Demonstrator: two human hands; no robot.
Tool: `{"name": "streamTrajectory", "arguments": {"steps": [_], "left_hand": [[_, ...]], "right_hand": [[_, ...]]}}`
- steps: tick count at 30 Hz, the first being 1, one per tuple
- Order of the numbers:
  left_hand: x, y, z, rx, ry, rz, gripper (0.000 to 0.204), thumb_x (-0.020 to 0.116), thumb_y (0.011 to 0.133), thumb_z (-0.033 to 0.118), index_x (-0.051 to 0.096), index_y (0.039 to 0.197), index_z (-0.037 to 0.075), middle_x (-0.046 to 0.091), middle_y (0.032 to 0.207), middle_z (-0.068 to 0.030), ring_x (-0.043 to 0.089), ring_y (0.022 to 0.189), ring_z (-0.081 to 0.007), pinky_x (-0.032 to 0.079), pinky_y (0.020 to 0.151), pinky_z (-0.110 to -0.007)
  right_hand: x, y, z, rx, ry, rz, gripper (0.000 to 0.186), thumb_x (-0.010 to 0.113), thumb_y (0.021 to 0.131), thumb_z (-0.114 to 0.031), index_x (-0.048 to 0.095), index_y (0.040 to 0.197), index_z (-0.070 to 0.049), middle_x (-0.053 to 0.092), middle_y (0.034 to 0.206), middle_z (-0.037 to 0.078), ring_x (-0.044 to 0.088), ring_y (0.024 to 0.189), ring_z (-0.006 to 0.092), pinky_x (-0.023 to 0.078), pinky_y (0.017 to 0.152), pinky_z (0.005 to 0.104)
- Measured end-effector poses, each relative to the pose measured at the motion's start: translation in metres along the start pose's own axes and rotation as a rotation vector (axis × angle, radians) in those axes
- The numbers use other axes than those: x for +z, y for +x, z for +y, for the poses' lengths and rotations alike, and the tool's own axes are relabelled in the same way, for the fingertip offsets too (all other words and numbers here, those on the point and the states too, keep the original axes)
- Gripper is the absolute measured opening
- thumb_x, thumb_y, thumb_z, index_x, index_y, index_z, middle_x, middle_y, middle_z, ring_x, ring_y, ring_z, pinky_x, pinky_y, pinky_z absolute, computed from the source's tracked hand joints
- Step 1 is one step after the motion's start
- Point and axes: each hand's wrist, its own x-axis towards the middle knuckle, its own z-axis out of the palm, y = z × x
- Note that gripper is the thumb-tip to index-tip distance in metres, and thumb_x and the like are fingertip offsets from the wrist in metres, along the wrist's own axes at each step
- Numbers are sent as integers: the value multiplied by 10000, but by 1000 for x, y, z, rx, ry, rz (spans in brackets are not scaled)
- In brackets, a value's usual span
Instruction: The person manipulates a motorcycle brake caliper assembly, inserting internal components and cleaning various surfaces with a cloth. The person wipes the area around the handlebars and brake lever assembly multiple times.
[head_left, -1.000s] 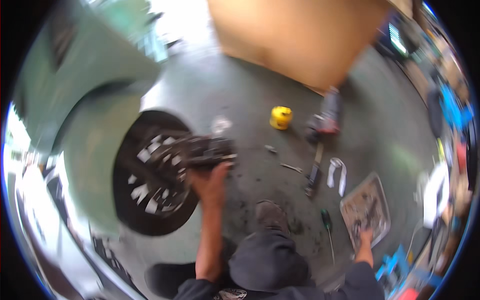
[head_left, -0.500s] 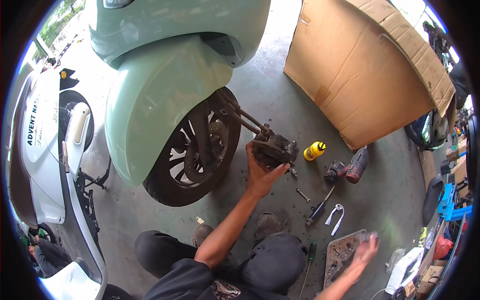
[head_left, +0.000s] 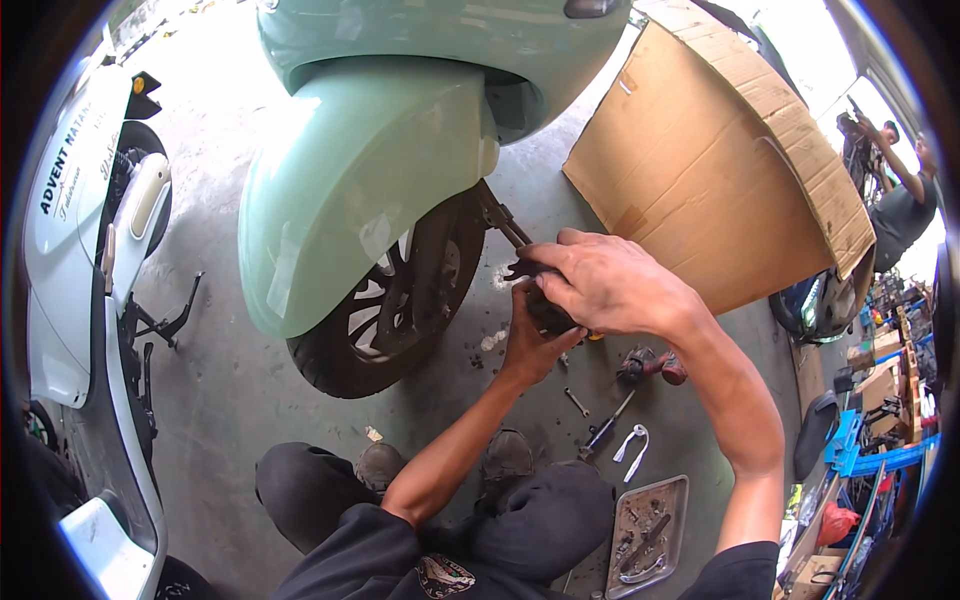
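Beside the scooter's front wheel (head_left: 460,262), my left hand (head_left: 530,348) supports a dark brake caliper (head_left: 548,316) from below, with the thumb along its near side. The caliper hangs off the wheel, close to the lower end of the fork leg (head_left: 505,222). My right hand (head_left: 622,285) reaches over the top of the caliper with its fingers closed. A small dark metal part (head_left: 524,268) with a notched edge shows at its fingertips; its exact kind is unclear. My right hand covers much of the caliper.
On the floor lie a small wrench (head_left: 577,403), a tool with a long shaft (head_left: 606,425), a white strip (head_left: 632,450), a red and black power tool (head_left: 650,366) and a metal tray (head_left: 683,500) of small parts. A cardboard box (head_left: 700,170) stands right; a white motorcycle (head_left: 75,250) left.
My right hand has come from the parts tray up to the caliper, bringing a small dark part. My left hand still holds the caliper. The view has shifted slightly.
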Motion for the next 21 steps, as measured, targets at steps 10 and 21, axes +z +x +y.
{"name": "streamTrajectory", "arguments": {"steps": [10,21], "left_hand": [[-2,-1,-5,-76,-50,-16,854,820,746,8,229,1360,68,495,1305,-156,594,1167,-232,560,949,-360],[-8,0,-4,-37,125,-32,836,823,736,7,249,1341,63,485,1310,-146,586,1164,-218,555,923,-350]], "right_hand": [[8,16,-3,73,28,169,161,671,840,-89,683,960,19,687,918,243,659,933,419,508,863,456],[55,-10,-13,86,82,517,84,686,829,-32,704,904,3,597,904,148,648,789,359,539,735,428]]}}
